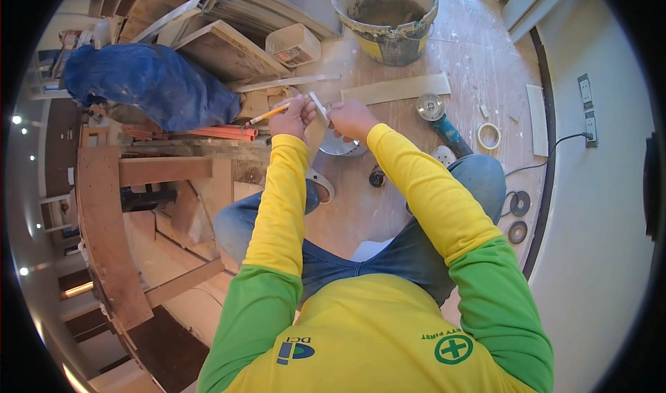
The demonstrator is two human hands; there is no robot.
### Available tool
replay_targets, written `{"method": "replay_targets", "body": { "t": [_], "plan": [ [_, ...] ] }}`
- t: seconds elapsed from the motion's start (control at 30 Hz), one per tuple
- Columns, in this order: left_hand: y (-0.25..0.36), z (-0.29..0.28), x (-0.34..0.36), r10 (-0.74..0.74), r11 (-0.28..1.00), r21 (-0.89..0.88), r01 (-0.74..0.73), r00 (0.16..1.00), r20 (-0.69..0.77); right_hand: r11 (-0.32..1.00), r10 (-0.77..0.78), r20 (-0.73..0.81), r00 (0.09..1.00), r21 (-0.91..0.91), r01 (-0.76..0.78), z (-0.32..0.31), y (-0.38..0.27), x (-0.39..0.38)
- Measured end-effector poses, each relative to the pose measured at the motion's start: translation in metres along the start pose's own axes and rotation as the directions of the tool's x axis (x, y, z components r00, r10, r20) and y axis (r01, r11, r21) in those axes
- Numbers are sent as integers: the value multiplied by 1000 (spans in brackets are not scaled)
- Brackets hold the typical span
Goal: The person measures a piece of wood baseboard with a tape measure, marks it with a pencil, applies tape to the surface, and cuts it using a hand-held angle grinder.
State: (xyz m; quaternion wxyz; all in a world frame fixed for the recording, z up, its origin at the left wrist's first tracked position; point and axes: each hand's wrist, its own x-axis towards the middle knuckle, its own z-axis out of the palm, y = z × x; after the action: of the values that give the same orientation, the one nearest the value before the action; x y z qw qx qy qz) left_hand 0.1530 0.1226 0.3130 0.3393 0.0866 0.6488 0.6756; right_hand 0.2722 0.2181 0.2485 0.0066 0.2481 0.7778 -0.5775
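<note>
My left hand (294,119) is closed, with a yellow pencil (269,114) sticking out to its left. Between my two hands a narrow beige strip, apparently tile (316,135), is held up on edge, its pale end pointing away from me. The fingers of my right hand (352,120) are closed at the strip's right side. Just below the hands, a shiny round metal piece (338,146) lies on the floor, partly hidden by the right hand and the strip. My left foot in a light clog (320,183) is beside it.
An angle grinder (444,126) lies to the right, near a tape roll (488,135) and dark discs (519,203). Ahead are a long beige strip (395,90) and a mortar bucket (385,43). A blue-covered bundle (149,81), boards and a wooden frame (111,233) crowd the left.
</note>
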Motion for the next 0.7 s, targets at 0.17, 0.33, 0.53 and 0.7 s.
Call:
{"method": "replay_targets", "body": {
  "t": [0.17, 0.33, 0.53, 0.7],
  "plan": [
    [0, 0, 5, 24, 999, 41, -23, 999, -31, 964, -192, -94, 977, -204, 170, 9, 2, 4],
    [2, 5, 6, 32, 999, 46, -28, 995, -95, 988, -103, -65, 993, -122, 95, 4, -12, -4],
    [7, 12, 5, 2, 999, 39, 3, 992, -122, 999, -37, -72, 997, -33, 34, 0, -17, -9],
    [6, 8, 12, -23, 996, 82, 31, 995, -94, 967, -186, -107, 977, -197, 162, -1, -17, -10]
  ]
}}
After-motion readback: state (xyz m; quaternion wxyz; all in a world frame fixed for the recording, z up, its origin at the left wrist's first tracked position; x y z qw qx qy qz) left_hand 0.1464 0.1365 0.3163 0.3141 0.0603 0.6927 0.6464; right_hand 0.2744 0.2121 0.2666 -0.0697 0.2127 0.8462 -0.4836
